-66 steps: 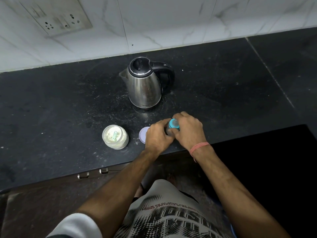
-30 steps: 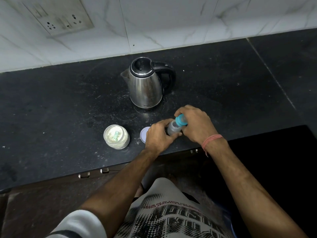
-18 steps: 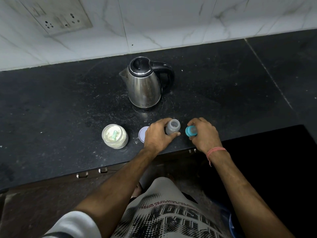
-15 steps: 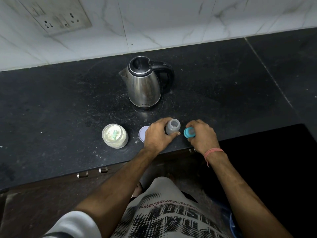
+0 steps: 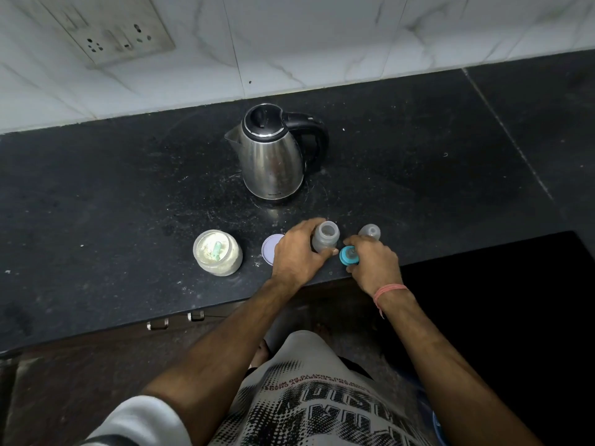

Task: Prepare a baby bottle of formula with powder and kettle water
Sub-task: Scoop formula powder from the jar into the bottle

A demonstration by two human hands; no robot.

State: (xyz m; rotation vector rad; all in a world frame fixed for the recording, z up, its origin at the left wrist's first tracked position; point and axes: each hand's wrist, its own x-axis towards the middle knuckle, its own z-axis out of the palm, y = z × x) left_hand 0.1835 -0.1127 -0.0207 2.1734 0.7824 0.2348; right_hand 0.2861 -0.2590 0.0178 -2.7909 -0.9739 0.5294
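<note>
The open baby bottle (image 5: 325, 239) stands upright near the counter's front edge, and my left hand (image 5: 297, 252) grips its body. Just right of it, my right hand (image 5: 373, 263) holds the blue nipple ring (image 5: 349, 255) low against the counter. A clear dome cap (image 5: 370, 232) stands on the counter behind my right hand. The open jar of formula powder (image 5: 218, 252), with a green scoop inside, is at the left. Its pale lid (image 5: 270, 252) lies flat between the jar and my left hand. The steel kettle (image 5: 273, 156) stands behind, lid closed, handle to the right.
The black stone counter (image 5: 96, 204) runs from left to right, and its front edge passes just under my wrists. Behind it a white tiled wall carries a socket plate (image 5: 109, 30). Drawer handles (image 5: 175, 320) show below the counter's edge.
My right hand took the blue nipple ring off the bottle and brought it down to the right of the bottle. The clear cap now stands apart on the counter. My left hand kept holding the bottle.
</note>
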